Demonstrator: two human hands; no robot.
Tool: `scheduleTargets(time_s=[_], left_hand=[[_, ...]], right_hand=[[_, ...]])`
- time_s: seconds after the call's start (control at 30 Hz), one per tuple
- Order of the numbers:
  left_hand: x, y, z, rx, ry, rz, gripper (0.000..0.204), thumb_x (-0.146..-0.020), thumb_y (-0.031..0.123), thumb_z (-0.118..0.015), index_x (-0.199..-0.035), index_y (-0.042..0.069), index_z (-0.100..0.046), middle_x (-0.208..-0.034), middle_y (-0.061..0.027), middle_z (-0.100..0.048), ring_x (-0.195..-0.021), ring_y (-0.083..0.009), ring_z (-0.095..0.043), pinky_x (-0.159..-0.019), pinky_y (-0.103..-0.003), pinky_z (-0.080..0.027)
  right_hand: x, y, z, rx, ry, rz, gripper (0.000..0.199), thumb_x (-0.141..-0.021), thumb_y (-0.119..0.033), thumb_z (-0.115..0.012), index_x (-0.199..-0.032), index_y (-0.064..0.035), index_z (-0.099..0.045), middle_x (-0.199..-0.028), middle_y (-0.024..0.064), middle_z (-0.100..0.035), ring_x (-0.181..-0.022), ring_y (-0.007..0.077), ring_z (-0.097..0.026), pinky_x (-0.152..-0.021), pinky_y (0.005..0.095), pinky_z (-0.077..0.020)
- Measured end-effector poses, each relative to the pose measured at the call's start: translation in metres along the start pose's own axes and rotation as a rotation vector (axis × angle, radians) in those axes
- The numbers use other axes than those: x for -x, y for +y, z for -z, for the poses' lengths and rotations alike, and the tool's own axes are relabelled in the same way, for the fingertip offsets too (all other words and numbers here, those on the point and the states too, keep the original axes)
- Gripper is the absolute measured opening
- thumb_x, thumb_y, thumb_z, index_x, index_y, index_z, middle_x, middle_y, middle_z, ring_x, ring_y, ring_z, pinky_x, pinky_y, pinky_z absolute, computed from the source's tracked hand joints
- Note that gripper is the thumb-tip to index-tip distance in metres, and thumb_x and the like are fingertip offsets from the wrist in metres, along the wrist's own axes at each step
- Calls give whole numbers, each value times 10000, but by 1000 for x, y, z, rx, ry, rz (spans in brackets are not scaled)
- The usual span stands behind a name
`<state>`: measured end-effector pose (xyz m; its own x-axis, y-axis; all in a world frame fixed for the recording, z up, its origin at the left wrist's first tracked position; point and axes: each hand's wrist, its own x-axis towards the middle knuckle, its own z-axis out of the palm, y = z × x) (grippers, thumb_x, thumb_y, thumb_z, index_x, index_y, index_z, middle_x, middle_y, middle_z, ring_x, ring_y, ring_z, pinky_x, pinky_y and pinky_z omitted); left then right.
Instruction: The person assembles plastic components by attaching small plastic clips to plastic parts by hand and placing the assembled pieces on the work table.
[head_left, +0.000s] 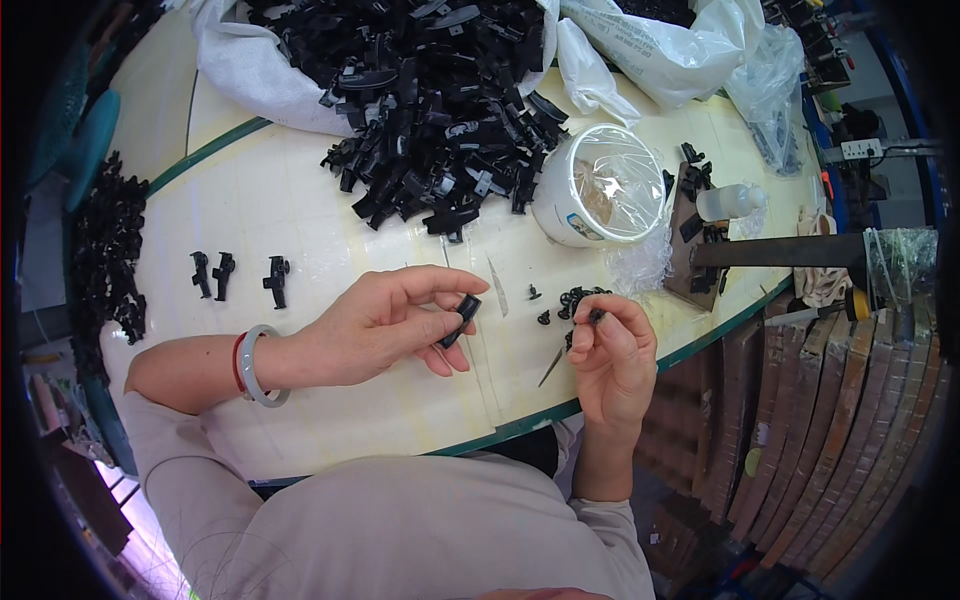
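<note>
My left hand is closed on a black plastic part, held between thumb and fingers above the table. My right hand pinches a small black piece at its fingertips, apart from the part in the left. Beside the right hand lies a small heap of black pieces, with two loose ones to its left. A thin pointed metal tool shows next to that hand; its other end is hidden. Three black assembled parts lie in a row left of my left hand.
A large pile of black plastic parts spills from a white sack at the far side. Right of it stand a white bucket under clear film and a small bottle. A metal bar juts in from the right. More black parts line the left edge.
</note>
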<state>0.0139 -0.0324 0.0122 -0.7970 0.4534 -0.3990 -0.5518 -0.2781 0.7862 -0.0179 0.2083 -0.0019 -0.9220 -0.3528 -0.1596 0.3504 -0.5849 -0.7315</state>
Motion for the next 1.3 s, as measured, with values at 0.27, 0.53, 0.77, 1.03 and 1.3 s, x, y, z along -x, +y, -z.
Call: scheduleTargets(time_s=[0.27,0.53,0.77,1.03,1.3], left_hand=[[-1,-3,1,35,-7,-1,322,-917,24,-469,-1234,-31,-459,-1015,-87,-574,-931,-181,-622,-799,-265,-527],[-1,-5,1,45,-11,-19,284,-914,-1,-463,-1193,-46,-492,-999,-104,-596,-954,-179,-609,-829,-276,-502],[-1,-7,5,9,-46,-79,273,-896,-11,-502,-1166,-49,-515,-992,-106,-619,-943,-159,-611,-823,-263,-494],[-2,-8,7,15,-68,-71,290,-894,-21,-497,-1184,-43,-506,-958,-75,-608,-907,-118,-593,-836,-251,-483],[-2,-5,9,43,-98,-71,277,-901,-8,-472,-1175,-36,-506,-929,-64,-577,-858,-99,-566,-813,-251,-473]], right_hand=[[-1,-2,-1,83,98,30,214,-867,7,-518,-1065,79,-557,-973,167,-603,-753,159,-632,-664,257,-554],[-18,-41,-14,1066,80,582,186,-768,76,-623,-947,32,-649,-913,142,-636,-718,170,-612,-609,243,-508],[-77,-71,-33,1873,-335,1173,296,-608,61,-662,-893,-15,-663,-869,55,-643,-724,226,-542,-627,299,-456],[-93,-73,-38,2057,-489,1093,343,-547,45,-625,-881,-30,-651,-880,42,-641,-748,220,-529,-635,306,-463],[-62,-73,-46,1669,-326,838,233,-661,92,-679,-870,-11,-674,-827,77,-656,-731,195,-538,-683,263,-426]])
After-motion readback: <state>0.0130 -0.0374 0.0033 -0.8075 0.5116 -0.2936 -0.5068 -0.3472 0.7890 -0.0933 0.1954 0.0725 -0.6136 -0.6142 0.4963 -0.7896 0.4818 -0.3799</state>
